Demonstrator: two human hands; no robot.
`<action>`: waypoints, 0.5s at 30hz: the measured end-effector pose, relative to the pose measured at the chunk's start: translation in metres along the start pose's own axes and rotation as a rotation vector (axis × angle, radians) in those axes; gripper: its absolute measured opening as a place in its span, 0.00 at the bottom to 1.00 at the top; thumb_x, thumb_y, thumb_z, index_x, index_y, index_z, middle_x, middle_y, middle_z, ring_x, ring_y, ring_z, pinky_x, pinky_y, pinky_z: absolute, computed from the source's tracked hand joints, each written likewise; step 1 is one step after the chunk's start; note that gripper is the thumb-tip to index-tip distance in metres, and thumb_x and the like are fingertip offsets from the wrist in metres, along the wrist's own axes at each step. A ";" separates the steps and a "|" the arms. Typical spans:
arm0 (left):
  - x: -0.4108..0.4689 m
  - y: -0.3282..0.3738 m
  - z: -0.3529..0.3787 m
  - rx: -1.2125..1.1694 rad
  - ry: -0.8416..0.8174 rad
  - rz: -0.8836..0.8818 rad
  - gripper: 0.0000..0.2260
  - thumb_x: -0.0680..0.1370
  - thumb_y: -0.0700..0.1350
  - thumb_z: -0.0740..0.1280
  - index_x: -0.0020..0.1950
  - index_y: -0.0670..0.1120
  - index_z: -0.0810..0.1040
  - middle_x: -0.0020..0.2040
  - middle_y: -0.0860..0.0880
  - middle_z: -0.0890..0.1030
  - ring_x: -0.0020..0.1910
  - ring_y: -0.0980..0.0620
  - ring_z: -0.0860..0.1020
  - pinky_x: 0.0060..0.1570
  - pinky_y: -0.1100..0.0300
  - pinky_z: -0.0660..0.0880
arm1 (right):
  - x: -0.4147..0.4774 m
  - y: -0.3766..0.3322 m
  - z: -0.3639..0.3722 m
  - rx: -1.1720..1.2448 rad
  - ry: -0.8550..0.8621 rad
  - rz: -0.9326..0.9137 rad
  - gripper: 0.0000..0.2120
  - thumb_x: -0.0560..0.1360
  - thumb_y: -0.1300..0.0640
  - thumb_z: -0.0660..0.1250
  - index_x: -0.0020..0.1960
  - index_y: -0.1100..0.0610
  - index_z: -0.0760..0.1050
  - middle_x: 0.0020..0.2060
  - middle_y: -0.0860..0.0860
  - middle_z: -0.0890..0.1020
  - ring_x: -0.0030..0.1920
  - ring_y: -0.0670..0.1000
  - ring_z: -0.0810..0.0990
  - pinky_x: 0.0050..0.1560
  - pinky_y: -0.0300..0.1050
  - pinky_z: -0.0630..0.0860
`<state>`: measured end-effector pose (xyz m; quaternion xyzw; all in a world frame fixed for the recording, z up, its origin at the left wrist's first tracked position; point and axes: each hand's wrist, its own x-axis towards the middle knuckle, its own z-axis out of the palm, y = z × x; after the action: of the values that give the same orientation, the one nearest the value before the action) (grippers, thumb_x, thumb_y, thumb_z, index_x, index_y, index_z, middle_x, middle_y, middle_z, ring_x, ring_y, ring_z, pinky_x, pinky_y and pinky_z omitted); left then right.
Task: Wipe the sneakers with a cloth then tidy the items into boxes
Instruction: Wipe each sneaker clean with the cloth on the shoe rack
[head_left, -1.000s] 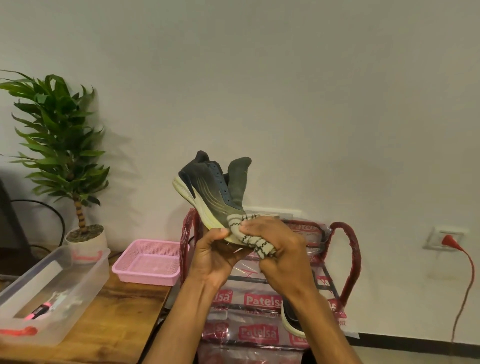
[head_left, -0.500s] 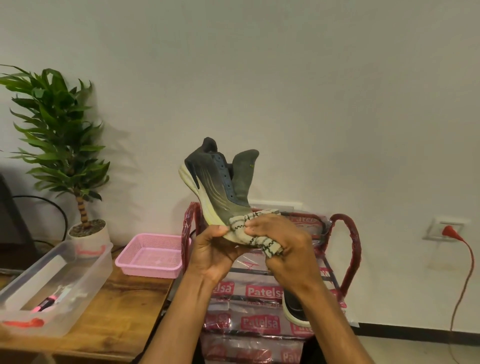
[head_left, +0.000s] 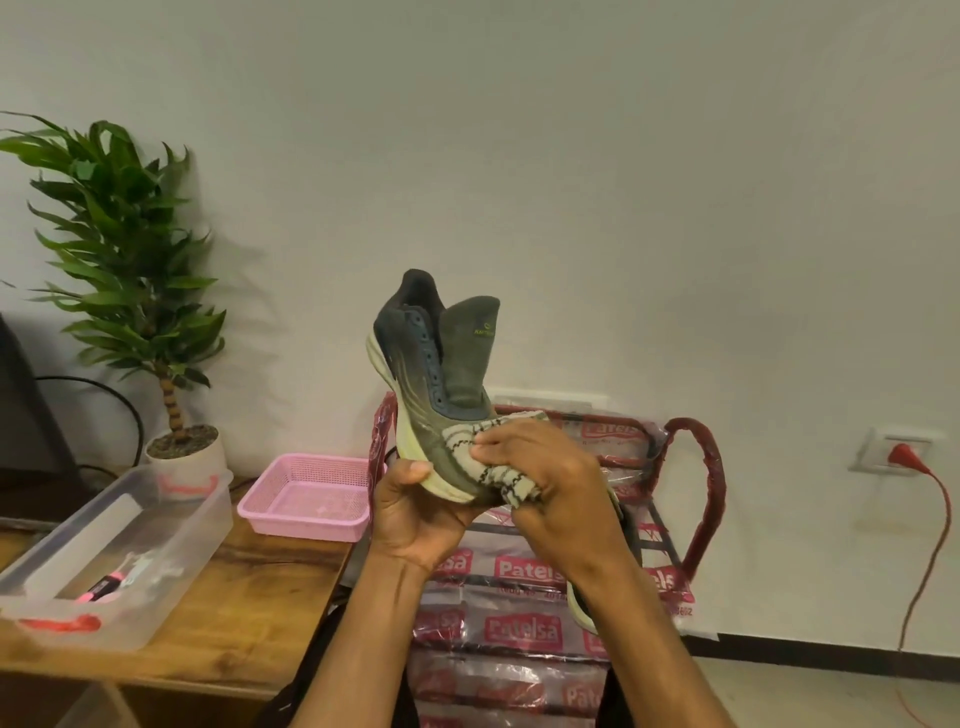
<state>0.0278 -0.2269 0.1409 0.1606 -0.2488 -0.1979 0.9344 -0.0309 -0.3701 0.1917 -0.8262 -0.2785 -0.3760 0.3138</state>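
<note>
A dark grey sneaker (head_left: 431, 364) with a pale yellow-white sole stands heel-up in the air at the middle of the view. My left hand (head_left: 415, 506) grips its toe end from below. My right hand (head_left: 550, 478) holds a bunched beige cloth with black stitching (head_left: 498, 467) pressed against the sneaker's toe. A second sneaker (head_left: 587, 608) lies on the rack below, mostly hidden by my right forearm.
A red-framed rack wrapped in printed plastic (head_left: 696, 467) stands under my hands. On the wooden table (head_left: 249, 597) at the left are a pink basket (head_left: 311, 493), a clear plastic box (head_left: 119, 551) with small items, and a potted plant (head_left: 130, 260). A red plug (head_left: 904, 457) sits in the wall socket.
The sneaker has turned more upright and risen slightly. The cloth in my right hand has shifted over the toe area.
</note>
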 end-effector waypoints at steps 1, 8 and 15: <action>0.000 0.001 -0.002 0.026 0.038 0.000 0.31 0.63 0.39 0.75 0.66 0.39 0.77 0.60 0.37 0.80 0.58 0.39 0.79 0.56 0.42 0.77 | 0.001 0.005 0.003 -0.040 0.010 0.053 0.25 0.58 0.75 0.67 0.51 0.57 0.83 0.51 0.49 0.84 0.55 0.49 0.79 0.56 0.50 0.78; 0.003 0.003 0.001 0.159 0.228 -0.022 0.26 0.45 0.40 0.83 0.41 0.39 0.85 0.38 0.42 0.83 0.36 0.45 0.83 0.33 0.53 0.81 | -0.009 -0.022 0.005 0.111 0.090 0.055 0.19 0.64 0.70 0.65 0.51 0.56 0.83 0.49 0.47 0.84 0.54 0.44 0.80 0.58 0.41 0.76; 0.003 -0.007 0.006 0.336 0.432 0.021 0.36 0.59 0.38 0.74 0.67 0.47 0.73 0.54 0.36 0.82 0.49 0.36 0.82 0.48 0.34 0.77 | -0.011 0.020 0.010 0.016 0.133 0.354 0.30 0.60 0.77 0.66 0.54 0.52 0.82 0.50 0.40 0.80 0.54 0.44 0.79 0.56 0.50 0.78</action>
<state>0.0250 -0.2358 0.1448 0.3492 -0.0746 -0.1051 0.9282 -0.0185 -0.3779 0.1719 -0.8330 -0.1106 -0.3667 0.3992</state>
